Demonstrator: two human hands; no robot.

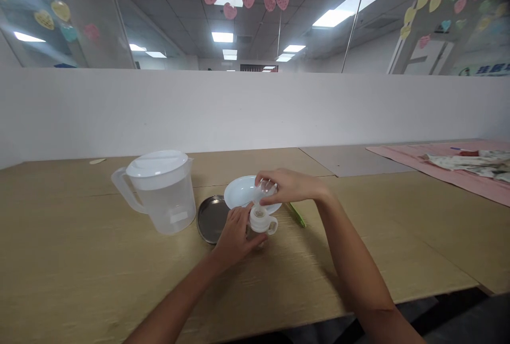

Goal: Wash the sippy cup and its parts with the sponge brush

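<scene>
My left hand point(235, 233) is closed around a small jar point(260, 219) with a white collar and a loop at its side. Its lower part is mostly covered by my fingers. Just above the jar, my right hand point(292, 185) grips a clear, rounded lid point(266, 189) between thumb and fingers. Whether the lid still touches the jar I cannot tell. Behind both hands sits a white bowl point(238, 191), partly hidden. A round metal dish point(210, 219) lies left of the jar, partly behind my left hand.
A translucent pitcher point(171, 200) with a white lid stands on the left. A slim green object point(296, 215) rests beside the bowl. At the far right a pink cloth point(418, 159) carries patterned fabric point(470, 162). A white wall point(239, 110) bounds the table's back.
</scene>
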